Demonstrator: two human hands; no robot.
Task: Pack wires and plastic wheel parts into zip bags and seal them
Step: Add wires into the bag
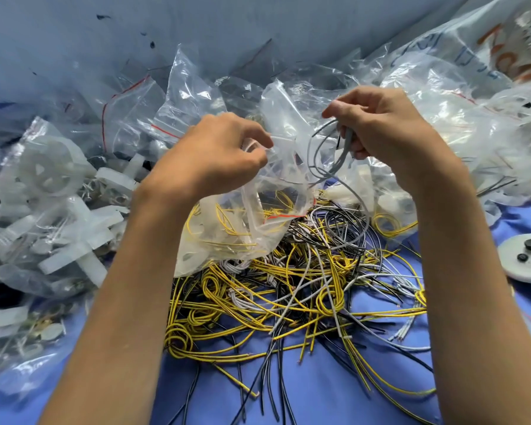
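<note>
Clear plastic zip bag [258, 216] with red seal line held above tangled yellow, black, grey wire pile [288, 296] on blue desk [319, 394]; left hand [224, 151] pinches bag's rim, right hand [377, 124] grips looped grey wires [325, 154] at bag mouth.

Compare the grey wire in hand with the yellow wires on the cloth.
The grey wire is held up in the right hand; the yellow wires lie on the blue cloth. The grey wire is one looped bunch; the yellow wires are many, tangled. Both are thin, bendy.

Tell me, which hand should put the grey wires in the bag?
Right. The right hand grips the grey wires close beside the bag, while the left hand holds the bag.
</note>
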